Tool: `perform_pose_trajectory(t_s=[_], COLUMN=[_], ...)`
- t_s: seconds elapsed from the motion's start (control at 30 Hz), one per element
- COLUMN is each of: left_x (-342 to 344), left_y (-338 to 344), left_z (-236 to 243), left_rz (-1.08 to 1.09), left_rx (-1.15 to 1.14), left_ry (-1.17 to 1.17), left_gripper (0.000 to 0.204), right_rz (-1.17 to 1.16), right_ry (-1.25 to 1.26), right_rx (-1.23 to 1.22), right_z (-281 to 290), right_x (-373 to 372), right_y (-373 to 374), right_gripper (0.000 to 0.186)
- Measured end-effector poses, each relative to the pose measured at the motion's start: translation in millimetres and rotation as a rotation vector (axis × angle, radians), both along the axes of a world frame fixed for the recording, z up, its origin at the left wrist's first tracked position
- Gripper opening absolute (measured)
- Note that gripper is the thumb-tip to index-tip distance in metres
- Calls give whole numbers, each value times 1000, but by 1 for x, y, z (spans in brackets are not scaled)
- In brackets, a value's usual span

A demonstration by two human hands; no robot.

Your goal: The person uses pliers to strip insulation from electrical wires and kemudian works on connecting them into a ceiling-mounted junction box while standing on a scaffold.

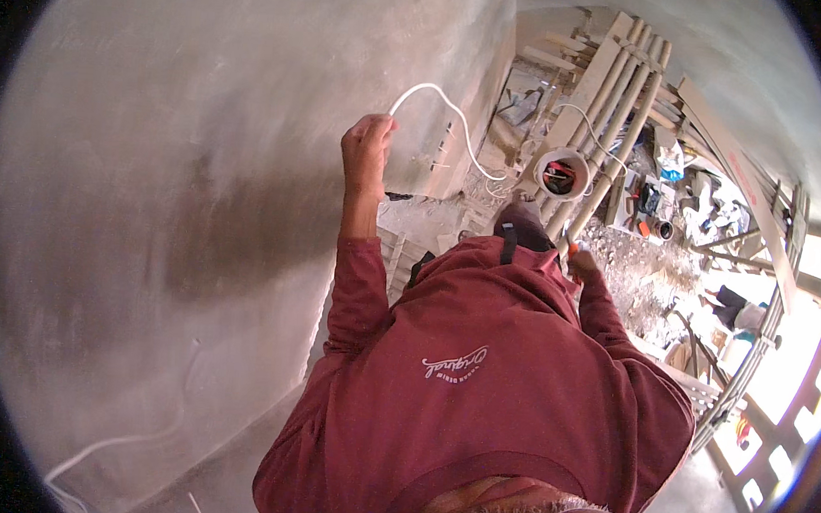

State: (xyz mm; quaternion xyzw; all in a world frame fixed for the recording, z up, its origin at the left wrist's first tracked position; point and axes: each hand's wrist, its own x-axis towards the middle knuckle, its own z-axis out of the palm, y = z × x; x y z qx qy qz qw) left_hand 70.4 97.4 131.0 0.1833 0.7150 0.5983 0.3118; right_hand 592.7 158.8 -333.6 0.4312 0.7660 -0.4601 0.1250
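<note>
My left hand [368,141] is raised beside the grey plastered wall [206,88], its fingers closed round one end of a white cable [429,86]. From there the cable arcs up and drops toward the planks, ending in loose loops. Lower down, near my right hip, my right hand [585,263] grips an orange-handled tool [573,249] with a narrow dark end. The exact kind of this tool is too small to make out. A pale bucket [542,161] with red and dark tools inside stands just ahead of my legs.
Wooden poles [633,120] and a plank [582,75] run forward beneath the bucket. Farther right lie rubble [628,277], bags and scattered gear below. A person [742,311] is down there too. Another white cable [132,439] comes out of the wall at lower left.
</note>
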Motion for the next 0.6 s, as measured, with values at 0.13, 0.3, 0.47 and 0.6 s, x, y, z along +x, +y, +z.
perform_pose_trajectory(t_s=[0.13, 0.3, 0.47, 0.6], left_x=[19, 37, 50, 61], left_y=[28, 61, 101, 113], left_z=[16, 14, -1, -13], left_rz=[-123, -191, -136, -82], left_rx=[50, 11, -72, -114], left_ry=[-41, 111, 455, 512], left_gripper=[23, 25, 30, 30], right_rz=[225, -315, -184, -86], right_ry=[267, 791, 874, 860], right_rx=[342, -640, -974, -1083], right_z=[73, 317, 389, 393], right_x=[-89, -201, -250, -262], right_y=[88, 128, 151, 167], right_gripper=[9, 41, 47, 49])
